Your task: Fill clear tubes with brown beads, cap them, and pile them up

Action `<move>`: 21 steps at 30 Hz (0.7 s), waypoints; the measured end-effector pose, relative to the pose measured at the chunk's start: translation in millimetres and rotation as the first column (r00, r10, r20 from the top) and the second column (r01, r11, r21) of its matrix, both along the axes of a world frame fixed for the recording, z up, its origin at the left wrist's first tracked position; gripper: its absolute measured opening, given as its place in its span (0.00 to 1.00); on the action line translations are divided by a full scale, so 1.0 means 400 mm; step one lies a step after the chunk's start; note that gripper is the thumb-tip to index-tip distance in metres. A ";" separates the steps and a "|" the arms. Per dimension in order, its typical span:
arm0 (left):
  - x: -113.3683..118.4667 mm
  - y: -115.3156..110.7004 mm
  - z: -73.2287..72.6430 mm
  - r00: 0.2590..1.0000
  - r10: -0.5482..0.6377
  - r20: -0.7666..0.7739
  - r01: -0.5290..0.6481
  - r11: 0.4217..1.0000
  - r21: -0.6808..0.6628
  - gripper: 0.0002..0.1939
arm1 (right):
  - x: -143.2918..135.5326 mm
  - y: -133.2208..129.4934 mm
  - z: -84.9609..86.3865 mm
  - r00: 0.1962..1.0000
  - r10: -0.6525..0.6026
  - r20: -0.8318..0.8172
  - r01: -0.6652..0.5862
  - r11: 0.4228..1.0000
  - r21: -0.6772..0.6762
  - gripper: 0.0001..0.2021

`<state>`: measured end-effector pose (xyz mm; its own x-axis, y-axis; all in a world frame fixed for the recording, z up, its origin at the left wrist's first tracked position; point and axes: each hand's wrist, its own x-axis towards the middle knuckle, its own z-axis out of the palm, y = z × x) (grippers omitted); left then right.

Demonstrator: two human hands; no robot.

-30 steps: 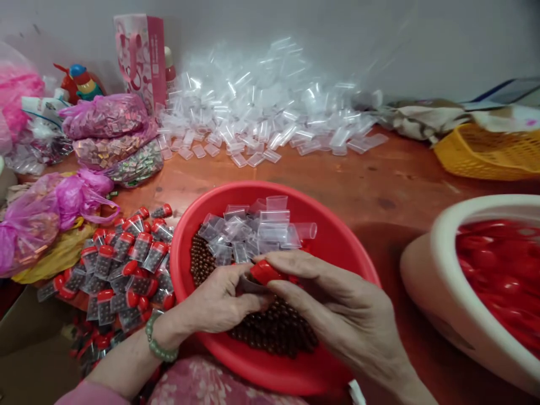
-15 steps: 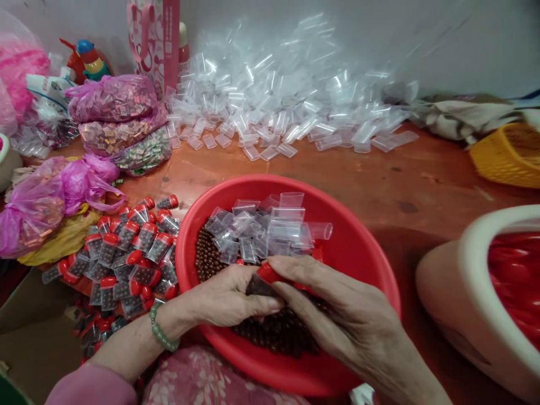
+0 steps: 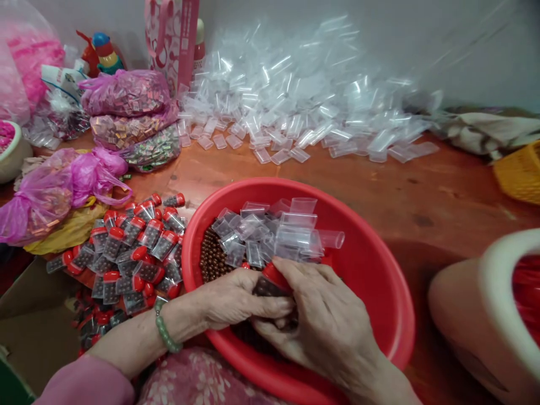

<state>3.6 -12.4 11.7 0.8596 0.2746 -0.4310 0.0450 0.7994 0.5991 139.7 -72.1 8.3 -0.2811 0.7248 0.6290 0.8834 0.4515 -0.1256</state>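
My left hand (image 3: 236, 298) is closed around a small clear plastic container (image 3: 265, 288) filled with dark brown balls. Over the container's red cap (image 3: 275, 274) curl the fingers of my right hand (image 3: 324, 315), which also grips it; part of the container is hidden by both hands. They are above a red basin (image 3: 403, 326) of loose brown balls (image 3: 211, 260), with several empty clear containers (image 3: 253, 228) lying on the balls. Left of the basin is a heap of filled, red-capped containers (image 3: 145, 242).
Clear plastic containers (image 3: 291, 112) are piled along the wall. Pink bags (image 3: 126, 95) of small pieces sit at the back left, above a cardboard box (image 3: 37, 326). At right stand a cream tub (image 3: 468, 298) of red pieces and a yellow basket (image 3: 521, 174).
My right hand has closed in lower and tighter around the capped container, its fingers now curled. The whole view has shifted slightly, so the surroundings appear farther right.
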 end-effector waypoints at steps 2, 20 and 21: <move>-0.003 -0.001 -0.001 1.000 0.000 0.006 0.000 1.000 0.005 0.27 | 0.003 -0.001 0.002 1.000 0.018 -0.025 -0.018 1.000 -0.021 0.29; -0.007 0.013 -0.026 0.986 -0.159 -0.045 0.165 0.955 0.245 0.11 | 0.036 -0.027 -0.002 0.806 -0.086 -0.586 -0.132 0.939 -0.318 0.12; -0.009 0.013 -0.025 0.982 -0.179 -0.060 0.189 0.947 0.261 0.13 | 0.039 -0.026 0.002 0.826 -0.056 -0.560 -0.153 0.935 -0.320 0.11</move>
